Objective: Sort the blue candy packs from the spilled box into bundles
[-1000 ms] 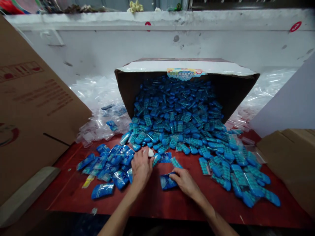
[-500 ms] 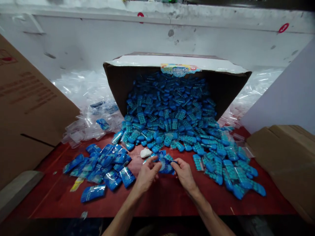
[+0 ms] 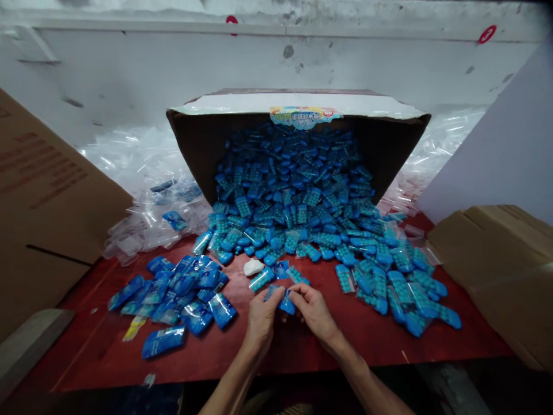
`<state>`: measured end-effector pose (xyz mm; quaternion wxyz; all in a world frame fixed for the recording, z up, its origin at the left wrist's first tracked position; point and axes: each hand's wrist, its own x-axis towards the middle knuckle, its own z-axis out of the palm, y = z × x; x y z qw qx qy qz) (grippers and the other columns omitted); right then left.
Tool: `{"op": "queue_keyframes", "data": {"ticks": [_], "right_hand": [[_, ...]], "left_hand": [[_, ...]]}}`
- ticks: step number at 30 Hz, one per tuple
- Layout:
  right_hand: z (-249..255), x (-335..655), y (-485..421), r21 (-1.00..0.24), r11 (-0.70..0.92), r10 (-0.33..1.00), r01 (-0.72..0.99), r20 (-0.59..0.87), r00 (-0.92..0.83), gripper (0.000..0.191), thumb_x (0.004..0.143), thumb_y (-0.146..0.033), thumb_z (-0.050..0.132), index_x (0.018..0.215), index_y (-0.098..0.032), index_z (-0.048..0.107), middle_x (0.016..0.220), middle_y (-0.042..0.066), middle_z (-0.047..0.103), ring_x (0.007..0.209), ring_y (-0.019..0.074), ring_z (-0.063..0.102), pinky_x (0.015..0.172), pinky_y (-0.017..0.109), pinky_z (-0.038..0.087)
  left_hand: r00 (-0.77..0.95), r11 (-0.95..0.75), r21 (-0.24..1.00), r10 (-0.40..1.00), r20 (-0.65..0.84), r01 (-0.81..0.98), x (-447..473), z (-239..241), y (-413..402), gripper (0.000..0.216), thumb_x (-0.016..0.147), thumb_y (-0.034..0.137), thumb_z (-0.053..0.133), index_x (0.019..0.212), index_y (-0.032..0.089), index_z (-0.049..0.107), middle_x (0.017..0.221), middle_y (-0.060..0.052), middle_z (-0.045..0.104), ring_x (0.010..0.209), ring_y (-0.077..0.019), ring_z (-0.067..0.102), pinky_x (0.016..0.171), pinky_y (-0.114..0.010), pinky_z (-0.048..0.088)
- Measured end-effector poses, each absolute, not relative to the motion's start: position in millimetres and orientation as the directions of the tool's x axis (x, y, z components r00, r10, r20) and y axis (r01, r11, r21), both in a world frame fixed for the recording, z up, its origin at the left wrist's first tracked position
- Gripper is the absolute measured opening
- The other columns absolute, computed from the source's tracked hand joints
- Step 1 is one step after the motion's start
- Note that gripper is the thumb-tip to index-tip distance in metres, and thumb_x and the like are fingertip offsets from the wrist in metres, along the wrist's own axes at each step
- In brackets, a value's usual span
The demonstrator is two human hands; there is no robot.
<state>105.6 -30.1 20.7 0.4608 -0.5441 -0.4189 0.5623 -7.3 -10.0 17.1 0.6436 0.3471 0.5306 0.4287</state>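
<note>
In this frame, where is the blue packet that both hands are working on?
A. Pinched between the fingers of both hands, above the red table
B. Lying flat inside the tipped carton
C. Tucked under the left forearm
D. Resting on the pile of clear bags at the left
A: the left hand and right hand meet around one blue packet, pinched between their fingers over the red table, in front of the tipped carton.

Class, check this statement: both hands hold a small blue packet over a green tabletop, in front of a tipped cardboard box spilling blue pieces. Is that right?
Not quite: the tabletop is red, not green, as the head view shows. The rest stands: the left hand and right hand hold a small blue packet between them, in front of the tipped cardboard box spilling blue pieces.
</note>
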Motion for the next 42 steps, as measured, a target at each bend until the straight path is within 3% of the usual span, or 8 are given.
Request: {"op": "queue_keyframes", "data": {"ticks": [6,9,12,20,23,26,32,42], "right_hand": [[24,117,-19,-0.949,-0.077,0.995,0.307,-0.054,0.083,0.026,0.080,-0.040,0.042,0.086,-0.018,0.056,0.069,0.000,0.057,0.057,0.0115,0.050,0.056,0.023,0.040],[26,122,-2,-0.621,0.004,0.998,0.784,0.057,0.040,0.026,0.077,-0.038,0.050,0.096,-0.021,0.053,0.093,0.006,0.056,0.083,0.0190,0.051,0.073,0.030,0.038],[24,119,10,-0.358,0.014,0.999,0.934,0.035,-0.002,0.027,0.076,-0.031,0.054,0.101,-0.021,0.050,0.097,0.009,0.054,0.093,0.0238,0.047,0.077,0.035,0.034],[18,138,-2,-0.369,-0.047,0.998,0.928,0.013,0.056,0.029,0.076,-0.030,0.053,0.104,-0.022,0.050,0.099,0.008,0.056,0.092,0.0252,0.047,0.076,0.037,0.033],[28,143,-8,-0.609,-0.053,0.994,0.791,0.043,0.100,0.026,0.079,-0.033,0.046,0.102,-0.021,0.052,0.097,0.007,0.058,0.090,0.0215,0.050,0.075,0.032,0.036],[38,138,-10,-0.889,-0.059,0.998,0.454,-0.046,0.039,0.029,0.080,-0.037,0.042,0.102,-0.020,0.051,0.082,0.002,0.060,0.074,0.0150,0.054,0.064,0.024,0.040],[38,125,-9,-0.962,-0.121,0.963,0.246,-0.174,-0.207,0.028,0.071,-0.030,0.054,0.098,-0.020,0.052,0.063,-0.005,0.051,0.055,0.0088,0.046,0.048,0.018,0.033],[28,122,-16,-0.979,-0.116,0.982,0.167,-0.138,-0.129,0.028,0.074,-0.024,0.052,0.100,-0.019,0.045,0.061,-0.006,0.046,0.054,0.0084,0.044,0.049,0.019,0.035]], "left_hand": [[0.211,0.578,0.765,0.816,-0.538,-0.284,-21,23,-14,0.032,0.061,0.042,0.062,0.061,0.013,0.050,0.046,0.003,0.051,0.034,-0.0054,0.043,0.033,-0.018,0.029],[0.199,0.651,0.673,0.754,-0.626,-0.351,-23,27,-15,0.032,0.062,0.042,0.062,0.062,0.015,0.046,0.044,0.005,0.048,0.031,-0.0040,0.039,0.030,-0.016,0.024],[0.202,0.721,0.560,0.669,-0.715,-0.408,-23,30,-16,0.027,0.067,0.038,0.060,0.065,0.017,0.044,0.045,0.004,0.050,0.031,-0.0042,0.040,0.031,-0.015,0.024],[0.334,0.787,0.375,0.567,-0.753,-0.490,-27,26,-15,0.024,0.072,0.035,0.056,0.065,0.017,0.041,0.044,0.004,0.048,0.032,-0.0045,0.039,0.032,-0.014,0.023],[0.364,0.805,0.352,0.546,-0.754,-0.477,-25,24,-16,0.026,0.071,0.037,0.056,0.063,0.017,0.041,0.043,0.004,0.047,0.032,-0.0043,0.038,0.033,-0.015,0.022],[0.311,0.792,0.462,0.591,-0.744,-0.399,-22,22,-18,0.028,0.069,0.040,0.057,0.064,0.016,0.044,0.042,0.005,0.047,0.031,-0.0044,0.038,0.033,-0.015,0.022],[0.191,0.565,0.819,0.819,-0.541,-0.099,-21,18,-20,0.033,0.066,0.045,0.058,0.060,0.013,0.048,0.041,0.004,0.047,0.031,-0.0037,0.037,0.032,-0.016,0.022],[0.303,0.653,0.717,0.754,-0.583,-0.245,-26,21,-18,0.023,0.062,0.032,0.065,0.066,0.011,0.055,0.050,0.001,0.055,0.036,-0.0050,0.044,0.034,-0.016,0.029]]}}
